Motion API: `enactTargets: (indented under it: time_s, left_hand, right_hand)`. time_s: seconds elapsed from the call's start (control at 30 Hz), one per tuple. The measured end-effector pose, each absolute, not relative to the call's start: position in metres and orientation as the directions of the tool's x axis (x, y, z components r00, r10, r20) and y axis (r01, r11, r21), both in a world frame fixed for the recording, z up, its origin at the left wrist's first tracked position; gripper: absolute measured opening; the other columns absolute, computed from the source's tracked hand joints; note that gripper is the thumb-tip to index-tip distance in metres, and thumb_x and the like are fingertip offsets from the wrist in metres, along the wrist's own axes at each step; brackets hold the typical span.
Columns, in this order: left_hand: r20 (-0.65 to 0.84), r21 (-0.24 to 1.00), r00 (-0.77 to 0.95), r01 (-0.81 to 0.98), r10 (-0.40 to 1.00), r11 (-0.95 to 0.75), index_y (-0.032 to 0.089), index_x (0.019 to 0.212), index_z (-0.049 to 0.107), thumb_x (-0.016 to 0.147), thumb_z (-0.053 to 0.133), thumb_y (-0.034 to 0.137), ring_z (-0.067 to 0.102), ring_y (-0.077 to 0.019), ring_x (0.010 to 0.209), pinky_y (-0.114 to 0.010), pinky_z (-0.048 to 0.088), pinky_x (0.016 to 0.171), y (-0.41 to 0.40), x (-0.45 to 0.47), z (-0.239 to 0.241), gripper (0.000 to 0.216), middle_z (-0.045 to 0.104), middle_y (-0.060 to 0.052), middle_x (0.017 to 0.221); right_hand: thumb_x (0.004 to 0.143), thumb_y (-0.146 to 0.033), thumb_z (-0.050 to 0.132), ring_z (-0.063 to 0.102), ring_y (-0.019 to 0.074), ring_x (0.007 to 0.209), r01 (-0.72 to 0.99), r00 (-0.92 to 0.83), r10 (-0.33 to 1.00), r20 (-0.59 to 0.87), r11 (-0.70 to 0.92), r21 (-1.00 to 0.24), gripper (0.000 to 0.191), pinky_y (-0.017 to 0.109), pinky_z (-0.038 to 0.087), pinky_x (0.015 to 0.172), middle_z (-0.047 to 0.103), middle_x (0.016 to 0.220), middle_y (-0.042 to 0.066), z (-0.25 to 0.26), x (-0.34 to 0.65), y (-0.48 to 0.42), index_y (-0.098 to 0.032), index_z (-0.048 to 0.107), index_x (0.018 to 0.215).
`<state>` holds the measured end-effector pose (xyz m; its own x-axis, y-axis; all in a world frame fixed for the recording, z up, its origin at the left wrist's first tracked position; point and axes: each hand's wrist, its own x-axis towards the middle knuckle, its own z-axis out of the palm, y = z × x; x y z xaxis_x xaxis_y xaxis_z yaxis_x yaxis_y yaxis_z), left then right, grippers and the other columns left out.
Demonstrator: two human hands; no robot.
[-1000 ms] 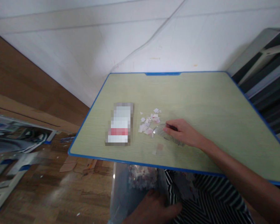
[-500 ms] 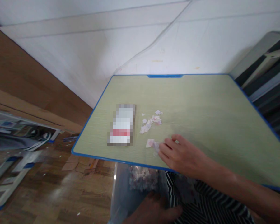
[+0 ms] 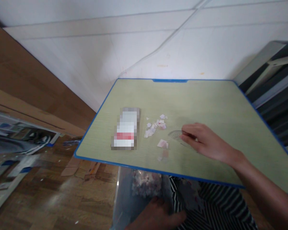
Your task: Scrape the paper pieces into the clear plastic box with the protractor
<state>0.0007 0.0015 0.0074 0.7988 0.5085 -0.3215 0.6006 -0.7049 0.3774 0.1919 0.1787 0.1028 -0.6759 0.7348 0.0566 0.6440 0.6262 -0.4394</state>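
My right hand (image 3: pixel 194 137) is above the tabletop, its fingers pinched on a thin see-through piece of plastic (image 3: pixel 175 135) with a curved edge; its exact kind is unclear. Left of it lie a pale pink-and-white slip of paper (image 3: pixel 162 143) and, nearer the edge, a faint clear-looking scrap (image 3: pixel 160 158). Farther back is a loose cluster of small white and pinkish paper pieces (image 3: pixel 156 125). Below the table edge, my left hand (image 3: pixel 156 214) hangs over a clear plastic bin (image 3: pixel 118 198), thumb apart from the fingers, with nothing visible in it.
A phone-like slab (image 3: pixel 126 129), blurred out, lies on the left of the blue-edged table (image 3: pixel 206 99). Small clear pieces (image 3: pixel 147 182) are heaped in the bin. A white wall with a cable (image 3: pixel 156 50) stands behind; a brown cabinet (image 3: pixel 38 73) is at left.
My right hand has lifted away from the paper slip and moved right and back with the clear plastic. The slip has shifted slightly right and away. My left hand stays about where it was.
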Motion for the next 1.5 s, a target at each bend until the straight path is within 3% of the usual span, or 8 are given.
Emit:
enactTargets:
  time_s: [0.27, 0.43, 0.6, 0.77, 0.87, 1.03, 1.33, 1.5]
  left_hand:
    - [-0.346, 0.375, 0.802, 0.594, 0.487, -0.712, 0.03, 0.132, 0.039, 0.094, 0.06, 0.027, 0.065, -0.0232, 0.077, -0.03, 0.051, 0.066, 0.002, 0.001, 0.006, 0.044, 0.066, -0.003, 0.089]
    - [-0.344, 0.381, 0.802, 0.594, 0.488, -0.708, 0.029, 0.133, 0.04, 0.094, 0.061, 0.028, 0.065, -0.0231, 0.078, -0.03, 0.051, 0.067, 0.0, 0.001, 0.005, 0.044, 0.066, -0.004, 0.092]
    - [-0.37, 0.415, 0.798, 0.6, 0.476, -0.683, 0.028, 0.132, 0.041, 0.095, 0.06, 0.026, 0.065, -0.0243, 0.083, -0.032, 0.053, 0.07, 0.002, 0.0, 0.008, 0.041, 0.066, -0.005, 0.096]
    - [-0.378, 0.413, 0.791, 0.609, 0.48, -0.677, 0.028, 0.13, 0.043, 0.094, 0.061, 0.027, 0.066, -0.0247, 0.083, -0.033, 0.053, 0.07, 0.003, 0.001, 0.011, 0.041, 0.066, -0.005, 0.094]
    - [-0.364, 0.418, 0.798, 0.601, 0.481, -0.681, 0.027, 0.13, 0.043, 0.094, 0.061, 0.026, 0.066, -0.0244, 0.08, -0.032, 0.053, 0.068, 0.003, 0.001, 0.013, 0.04, 0.066, -0.005, 0.092]
    - [-0.374, 0.391, 0.799, 0.596, 0.471, -0.701, 0.027, 0.129, 0.043, 0.094, 0.061, 0.025, 0.065, -0.0238, 0.08, -0.03, 0.051, 0.067, 0.005, 0.001, 0.013, 0.039, 0.066, -0.005, 0.092]
    - [-0.311, 0.392, 0.807, 0.589, 0.501, -0.706, 0.027, 0.127, 0.045, 0.092, 0.064, 0.025, 0.064, -0.022, 0.075, -0.027, 0.047, 0.063, 0.002, 0.001, 0.008, 0.04, 0.066, -0.004, 0.09]
    - [-0.333, 0.383, 0.801, 0.597, 0.497, -0.705, 0.027, 0.127, 0.044, 0.091, 0.066, 0.026, 0.064, -0.0222, 0.077, -0.027, 0.048, 0.065, 0.003, 0.001, 0.01, 0.042, 0.066, -0.004, 0.091]
  right_hand:
    - [0.093, -0.024, 0.04, 0.046, 0.0129, 0.06, 0.557, -0.783, 0.623, -0.006, 0.696, -0.454, 0.029, 0.03, 0.029, 0.066, 0.047, 0.063, -0.001, 0.089, 0.181, 0.19, -0.018, 0.044, 0.065]
    - [0.091, -0.02, 0.04, 0.045, 0.0136, 0.062, 0.663, -0.694, 0.719, 0.039, 0.66, -0.354, 0.026, 0.031, 0.029, 0.067, 0.049, 0.064, 0.0, 0.086, 0.181, 0.192, -0.018, 0.044, 0.065]
    - [0.091, -0.027, 0.039, 0.041, 0.0121, 0.057, 0.562, -0.747, 0.664, 0.0, 0.632, -0.533, 0.032, 0.028, 0.027, 0.059, 0.041, 0.058, -0.002, 0.089, 0.187, 0.194, -0.02, 0.036, 0.061]
    - [0.092, -0.03, 0.037, 0.039, 0.0117, 0.056, 0.544, -0.727, 0.683, 0.071, 0.635, -0.548, 0.034, 0.028, 0.026, 0.058, 0.038, 0.058, -0.002, 0.088, 0.185, 0.193, -0.021, 0.032, 0.06]
    - [0.092, -0.027, 0.037, 0.041, 0.0118, 0.058, 0.529, -0.767, 0.64, 0.04, 0.667, -0.525, 0.032, 0.028, 0.027, 0.06, 0.041, 0.059, -0.002, 0.084, 0.182, 0.193, -0.02, 0.035, 0.061]
    - [0.089, -0.022, 0.039, 0.041, 0.0126, 0.059, 0.63, -0.696, 0.716, 0.045, 0.641, -0.438, 0.028, 0.029, 0.026, 0.062, 0.044, 0.06, -0.001, 0.081, 0.181, 0.194, -0.019, 0.038, 0.061]
    - [0.088, -0.024, 0.039, 0.039, 0.0126, 0.056, 0.628, -0.688, 0.722, 0.074, 0.644, -0.436, 0.03, 0.029, 0.025, 0.059, 0.043, 0.057, -0.001, 0.083, 0.186, 0.197, -0.02, 0.039, 0.058]
    - [0.086, -0.021, 0.041, 0.038, 0.013, 0.056, 0.742, -0.597, 0.798, 0.08, 0.587, -0.324, 0.026, 0.03, 0.024, 0.061, 0.045, 0.058, 0.0, 0.085, 0.185, 0.195, -0.02, 0.041, 0.06]
